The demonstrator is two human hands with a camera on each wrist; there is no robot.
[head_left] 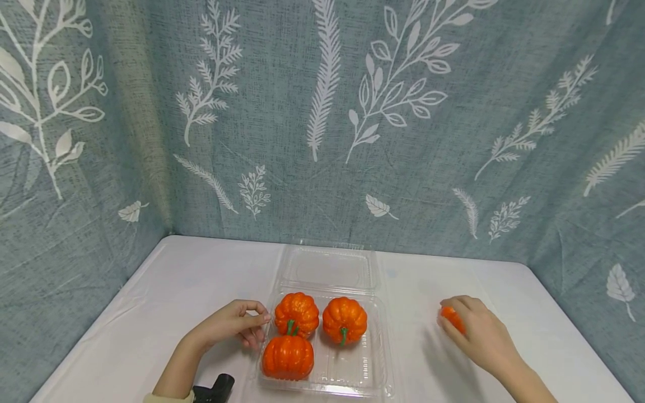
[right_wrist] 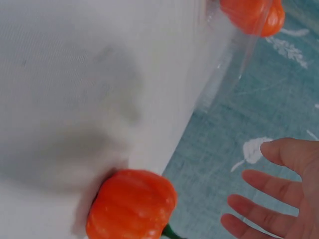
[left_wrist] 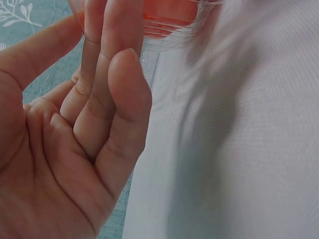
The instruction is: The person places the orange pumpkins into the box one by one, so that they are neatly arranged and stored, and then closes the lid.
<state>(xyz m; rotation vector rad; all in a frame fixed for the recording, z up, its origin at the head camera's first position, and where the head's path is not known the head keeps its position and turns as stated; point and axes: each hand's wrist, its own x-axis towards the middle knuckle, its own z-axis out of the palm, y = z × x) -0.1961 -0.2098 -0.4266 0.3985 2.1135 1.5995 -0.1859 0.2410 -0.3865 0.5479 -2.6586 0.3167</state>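
A clear plastic clamshell box [head_left: 347, 372] lies with its lid folded back, holding three small orange toy pumpkins, one of them at the front left [head_left: 288, 358]. My left hand [head_left: 234, 324] is at the box's left side, its thumb and forefinger pinching the rim; in the left wrist view the other fingers of the hand [left_wrist: 75, 129] bend loosely beside the wall. Out to the right, my right hand [head_left: 481, 333] hovers over another orange pumpkin [right_wrist: 132, 204] with a green stem. The right wrist view shows the fingers [right_wrist: 269, 186] spread and apart from that pumpkin.
A white cloth covers the table [head_left: 201, 263]. The box's transparent lid [head_left: 327, 267] lies toward the back edge. A blue-green curtain [head_left: 282, 112] with white leaf prints stands behind and at both sides. A black device [head_left: 216, 389] is at my left wrist.
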